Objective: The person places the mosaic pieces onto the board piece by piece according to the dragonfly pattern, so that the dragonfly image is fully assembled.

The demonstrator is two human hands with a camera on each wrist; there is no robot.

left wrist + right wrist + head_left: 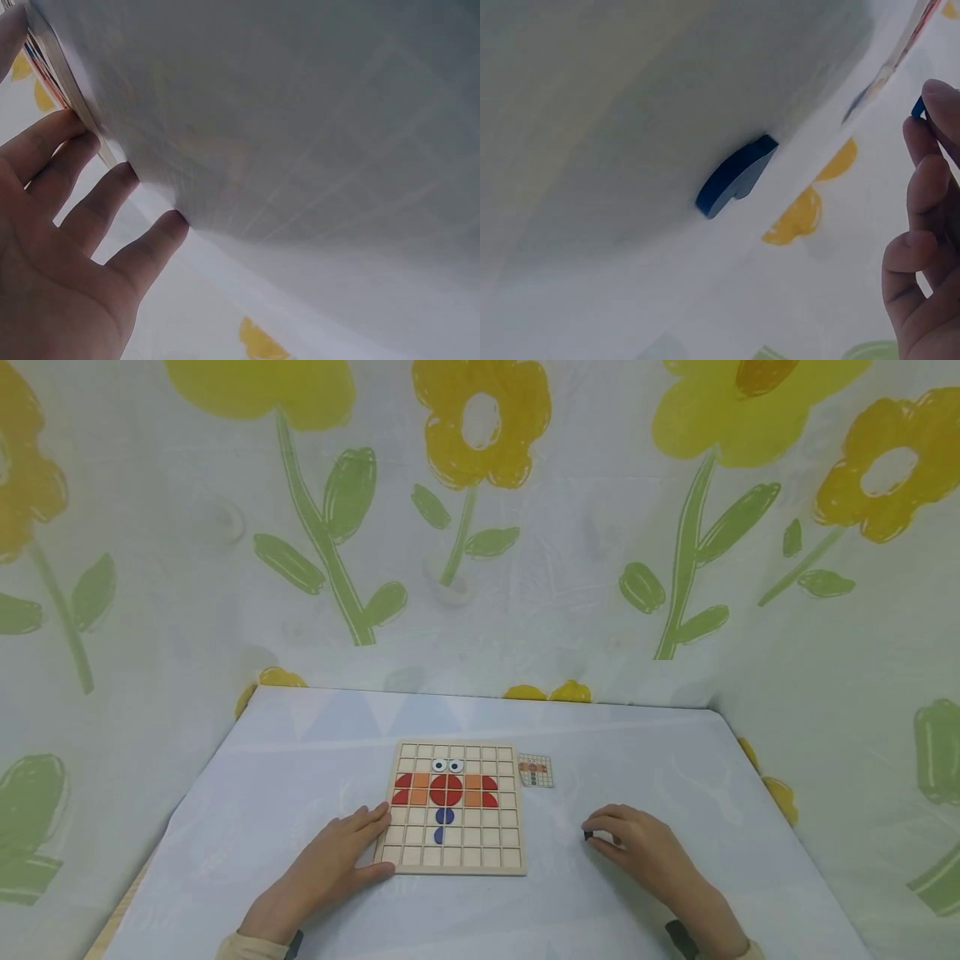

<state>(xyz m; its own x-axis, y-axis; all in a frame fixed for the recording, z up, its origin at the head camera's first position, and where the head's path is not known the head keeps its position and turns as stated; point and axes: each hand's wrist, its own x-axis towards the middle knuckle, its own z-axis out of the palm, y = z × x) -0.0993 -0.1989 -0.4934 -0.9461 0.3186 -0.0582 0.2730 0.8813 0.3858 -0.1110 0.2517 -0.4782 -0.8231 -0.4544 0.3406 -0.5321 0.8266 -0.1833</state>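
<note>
A square wooden grid board (519, 850) lies on the table with red, orange and blue pieces and two eye pieces set in its cells. My left hand (337, 856) rests at the board's left side, its fingers (154, 244) spread along the edge and the thumb by the near corner. To the right of the board, my right hand (645, 847) pinches a small dark blue piece (918, 108) between thumb and fingertip just above the table. Another dark blue curved piece (736, 176) lies on the table in the right wrist view; in the head view it cannot be seen.
A small pattern card (536, 771) with a printed grid lies by the board's upper right side. The table (300, 760) has a pale cloth, and a flower-printed curtain (540, 568) hangs around its back and sides.
</note>
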